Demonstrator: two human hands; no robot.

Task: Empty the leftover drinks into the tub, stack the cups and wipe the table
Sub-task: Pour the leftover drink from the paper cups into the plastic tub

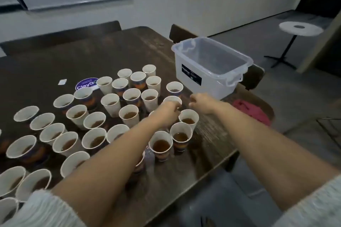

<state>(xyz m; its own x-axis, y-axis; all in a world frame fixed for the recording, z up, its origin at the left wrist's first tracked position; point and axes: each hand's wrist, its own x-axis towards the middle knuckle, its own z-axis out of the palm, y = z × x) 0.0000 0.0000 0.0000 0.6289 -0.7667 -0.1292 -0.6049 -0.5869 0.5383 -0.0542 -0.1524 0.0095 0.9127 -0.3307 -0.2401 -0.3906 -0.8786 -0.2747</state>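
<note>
Step in hand, as judged: first cup being picked for emptying. Left hand (168, 109) is curled at the rim of the cup nearest the tub (172, 100); whether it is actually gripped cannot be told. Right hand (200, 100) hangs just beside it, fingers loosely curled, nothing held. Tub (212, 79) sits at the table's (110, 49) right edge, apparently empty.

Cup should be taken by the wall, not the rim, kept upright, tipped only once over the tub.

Fingertips are blurred. Pink cloth (252, 110) is partly hidden behind the right forearm. Cups at left are cut off.
</note>
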